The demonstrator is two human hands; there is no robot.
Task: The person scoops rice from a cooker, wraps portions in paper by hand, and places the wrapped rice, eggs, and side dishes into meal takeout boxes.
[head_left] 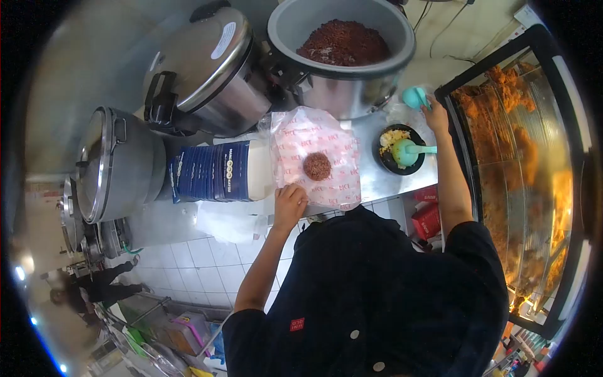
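My right hand (436, 117) grips the turquoise scoop (414, 97), while my half-curled left hand (290, 202), its hold unclear, should lightly steady the printed paper (295, 139) under the brown mound (317, 166).

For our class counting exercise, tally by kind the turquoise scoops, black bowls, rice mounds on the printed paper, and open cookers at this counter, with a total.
Turquoise scoops: 2
Black bowl: 1
Rice mound on the printed paper: 1
Open cooker: 1
Total: 5
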